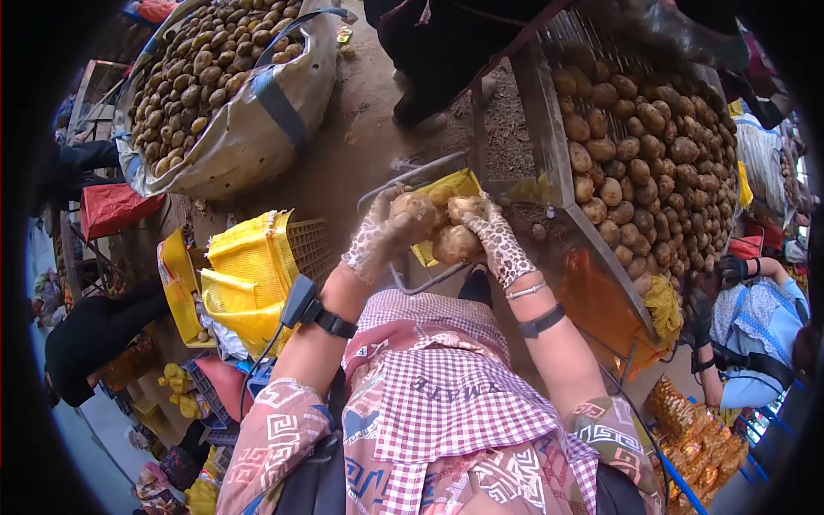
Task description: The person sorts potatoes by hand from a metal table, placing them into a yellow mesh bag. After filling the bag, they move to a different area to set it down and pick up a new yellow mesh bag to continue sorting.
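My left hand (374,233), in a leopard-print glove, is closed around a potato (414,216) in front of me. Opposite it, my right hand (496,239), gloved alike, presses against more potatoes (457,245). The cluster is squeezed between both palms, over a yellow mesh bag (452,185). That bag sits within a bent metal frame (429,281), and the potatoes partly hide its mouth. The fingers of each hand are partly covered by the potatoes.
A large white sack (279,129) full of potatoes stands at upper left. On the right, a slatted sorting table (592,249) bears many potatoes. Yellow mesh bags (249,270) lie beside a crate at left. Co-workers (755,322) are at right, left and ahead.
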`<state>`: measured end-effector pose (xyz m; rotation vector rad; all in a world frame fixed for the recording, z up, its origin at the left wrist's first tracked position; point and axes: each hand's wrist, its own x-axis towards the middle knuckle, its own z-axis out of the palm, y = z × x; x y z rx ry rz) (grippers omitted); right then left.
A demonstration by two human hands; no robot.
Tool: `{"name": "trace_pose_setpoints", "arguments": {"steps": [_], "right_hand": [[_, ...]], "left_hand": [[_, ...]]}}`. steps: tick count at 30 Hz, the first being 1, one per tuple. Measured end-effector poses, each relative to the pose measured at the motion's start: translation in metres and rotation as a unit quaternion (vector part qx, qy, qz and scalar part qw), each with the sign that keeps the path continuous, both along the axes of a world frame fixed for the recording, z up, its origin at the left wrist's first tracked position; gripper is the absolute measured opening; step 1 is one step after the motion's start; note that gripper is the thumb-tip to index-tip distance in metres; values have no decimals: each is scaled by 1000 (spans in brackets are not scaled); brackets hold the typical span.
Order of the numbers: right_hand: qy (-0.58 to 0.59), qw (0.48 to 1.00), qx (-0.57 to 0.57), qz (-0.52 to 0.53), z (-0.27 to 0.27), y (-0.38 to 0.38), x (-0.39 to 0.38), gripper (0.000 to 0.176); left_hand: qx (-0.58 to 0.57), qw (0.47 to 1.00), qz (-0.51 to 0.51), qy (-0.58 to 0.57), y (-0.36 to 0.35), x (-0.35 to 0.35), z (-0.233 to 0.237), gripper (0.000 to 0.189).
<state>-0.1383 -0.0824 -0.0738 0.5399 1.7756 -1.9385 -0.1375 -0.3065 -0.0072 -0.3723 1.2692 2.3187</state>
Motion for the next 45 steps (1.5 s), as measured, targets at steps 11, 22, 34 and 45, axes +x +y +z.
{"name": "trace_pose_setpoints", "arguments": {"steps": [11, 22, 34, 45], "right_hand": [[-245, 966, -9, 79, 24, -16, 120, 35], [138, 990, 21, -7, -100, -134, 152, 31], [284, 887, 307, 197, -104, -126, 144, 14], [-162, 839, 352, 382, 71, -46, 151, 60]], "left_hand": [[-231, 972, -44, -13, -22, 17, -56, 31], [-425, 865, -251, -90, -10, -17, -102, 54], [-304, 920, -242, -47, -12, 15, -165, 35], [-262, 936, -202, -122, -12, -7, -117, 32]]}}
